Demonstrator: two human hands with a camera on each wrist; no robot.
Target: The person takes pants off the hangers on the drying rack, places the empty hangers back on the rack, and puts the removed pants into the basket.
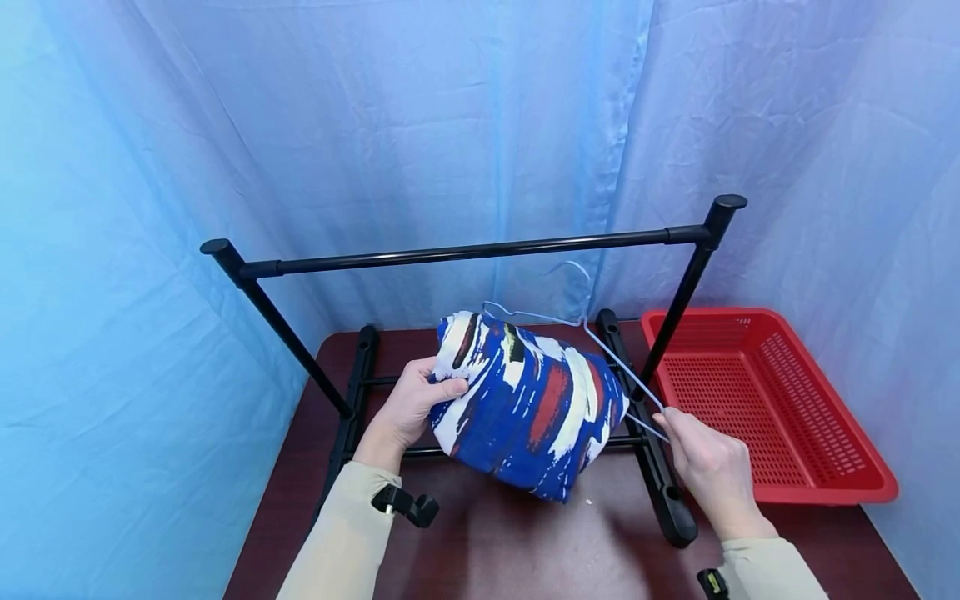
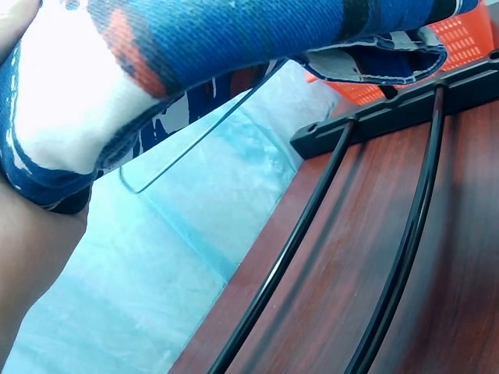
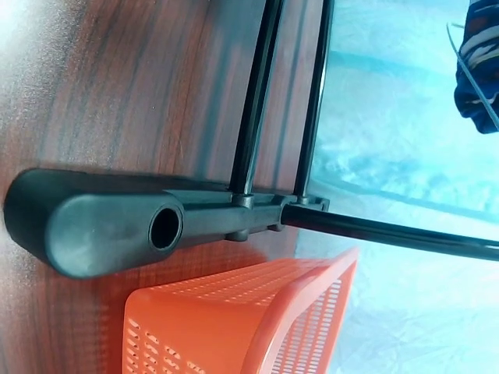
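Observation:
Blue, white and red patterned cloth [image 1: 525,400], its kind of garment unclear, hangs folded between my hands above the table. My left hand [image 1: 408,404] grips its left edge, thumb on top and fingers behind. A thin pale wire hanger [image 1: 618,360] passes partly inside or behind the cloth, its hook pointing up and back. With my right hand [image 1: 708,458] I pinch the hanger's right corner. In the left wrist view the cloth [image 2: 234,39] covers most of the fingers, and a stretch of hanger wire [image 2: 207,132] shows below it. The right wrist view leaves my right hand out.
A black clothes rack [image 1: 465,252] stands on the dark red-brown table [image 1: 510,558], its bar behind the cloth. To the right, beside the rack's foot [image 1: 667,508], sits a red plastic basket [image 1: 810,400]. Light blue curtains [image 1: 420,125] surround the table.

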